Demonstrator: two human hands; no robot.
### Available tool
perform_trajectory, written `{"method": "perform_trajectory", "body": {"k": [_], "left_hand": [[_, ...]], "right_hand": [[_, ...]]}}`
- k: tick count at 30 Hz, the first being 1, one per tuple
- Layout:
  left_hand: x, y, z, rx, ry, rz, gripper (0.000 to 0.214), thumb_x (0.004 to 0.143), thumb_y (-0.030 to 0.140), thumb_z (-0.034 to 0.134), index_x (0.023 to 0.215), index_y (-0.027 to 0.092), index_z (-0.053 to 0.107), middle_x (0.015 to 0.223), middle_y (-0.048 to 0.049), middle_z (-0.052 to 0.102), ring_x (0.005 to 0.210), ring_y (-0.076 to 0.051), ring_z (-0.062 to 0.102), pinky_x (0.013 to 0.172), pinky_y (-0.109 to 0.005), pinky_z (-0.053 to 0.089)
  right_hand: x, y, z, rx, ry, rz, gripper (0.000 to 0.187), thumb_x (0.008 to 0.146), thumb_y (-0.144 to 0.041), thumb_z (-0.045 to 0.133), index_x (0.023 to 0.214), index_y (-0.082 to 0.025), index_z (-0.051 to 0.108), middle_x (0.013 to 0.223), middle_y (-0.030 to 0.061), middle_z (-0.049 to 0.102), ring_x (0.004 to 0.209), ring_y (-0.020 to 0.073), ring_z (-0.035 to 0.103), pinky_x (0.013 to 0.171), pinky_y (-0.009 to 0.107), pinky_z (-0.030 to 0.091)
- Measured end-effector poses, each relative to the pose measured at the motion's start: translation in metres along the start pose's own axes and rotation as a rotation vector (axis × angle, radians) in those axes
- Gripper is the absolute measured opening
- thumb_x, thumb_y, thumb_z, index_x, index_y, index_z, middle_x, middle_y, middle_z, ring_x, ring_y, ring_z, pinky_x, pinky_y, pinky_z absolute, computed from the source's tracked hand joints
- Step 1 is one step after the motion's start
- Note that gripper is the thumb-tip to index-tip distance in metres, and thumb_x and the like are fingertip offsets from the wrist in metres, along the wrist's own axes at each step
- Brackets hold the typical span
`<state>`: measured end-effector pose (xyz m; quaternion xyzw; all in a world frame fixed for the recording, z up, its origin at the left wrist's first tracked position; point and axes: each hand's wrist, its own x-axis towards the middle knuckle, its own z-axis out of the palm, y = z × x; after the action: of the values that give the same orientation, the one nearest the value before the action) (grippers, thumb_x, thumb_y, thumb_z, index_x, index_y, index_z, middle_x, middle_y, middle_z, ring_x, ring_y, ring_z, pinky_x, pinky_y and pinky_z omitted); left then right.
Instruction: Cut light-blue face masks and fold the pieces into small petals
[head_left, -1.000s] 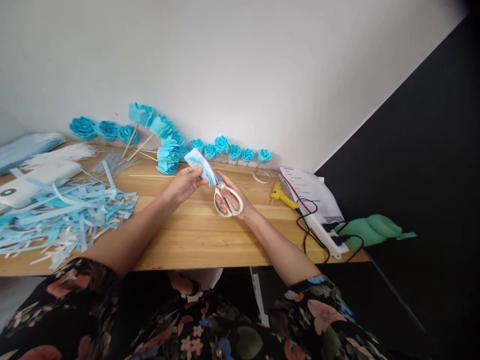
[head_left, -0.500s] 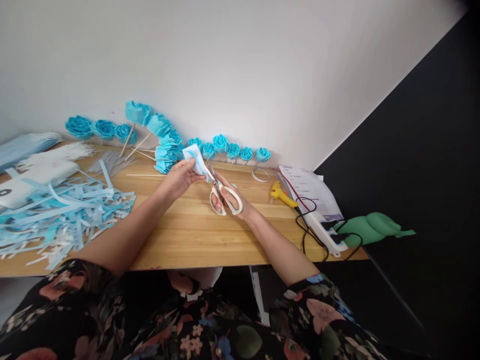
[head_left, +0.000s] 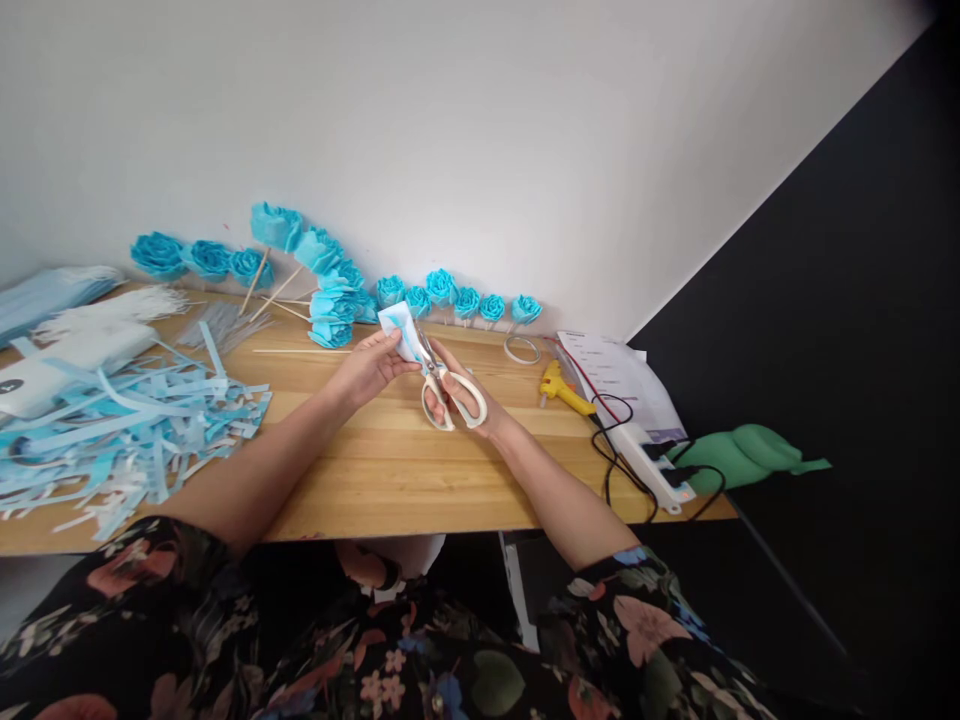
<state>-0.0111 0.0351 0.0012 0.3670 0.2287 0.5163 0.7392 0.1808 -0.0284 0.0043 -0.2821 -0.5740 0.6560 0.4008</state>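
White wall is rising behind a wood-grain table, whose left end is running out of view. At far left, pale blue sheets are lying stacked and cut off by the frame; beside them a smooth white object, too covered to identify, is disappearing under a tangle of flat blue and white strips. Ruffled blue flowers are lining the wall, some overlapping and hiding one another, with thin sticks slanting down. Near the middle, the left hand is pinching a folded white-and-blue piece between thumb and fingers, covering its lower corner. Both are sitting slightly further right than half a second ago, and the blades are now lying against the piece's right edge. The right hand is gripping the cream-handled scissors, fingers passing through the loops and partly hidden. Further right, a ring-shaped roll, a yellow glue gun, printed paper and a white power strip are resting, with a rounded green object bulging behind dark cords.
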Motion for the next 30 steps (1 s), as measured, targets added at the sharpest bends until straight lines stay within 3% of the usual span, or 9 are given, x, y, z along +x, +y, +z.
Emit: {"method": "perform_trajectory", "body": {"k": [18,30], "left_hand": [[-0.0041,-0.0067,0.0069,-0.063,-0.033,-0.055,0.012,0.093,0.02,0.065,0.088,0.012,0.071,0.084,-0.0087,0.078,0.072,-0.017,0.074,0.07,-0.028,0.063],[-0.0052,-0.005,0.0088,-0.071,-0.021,-0.068,0.014,0.095,0.018,0.061,0.093,0.01,0.071,0.085,-0.0096,0.078,0.074,-0.017,0.075,0.07,-0.027,0.062]], "right_hand": [[0.0013,0.0053,0.0018,0.031,0.055,-0.09,0.088,0.091,-0.058,0.061,0.16,-0.027,0.016,0.074,-0.0033,0.064,0.051,0.01,0.055,0.046,0.022,0.047],[0.0022,0.0049,0.0023,0.077,0.077,-0.07,0.098,0.086,-0.055,0.069,0.16,-0.024,0.012,0.068,-0.0048,0.064,0.046,0.008,0.049,0.042,0.019,0.043]]}}
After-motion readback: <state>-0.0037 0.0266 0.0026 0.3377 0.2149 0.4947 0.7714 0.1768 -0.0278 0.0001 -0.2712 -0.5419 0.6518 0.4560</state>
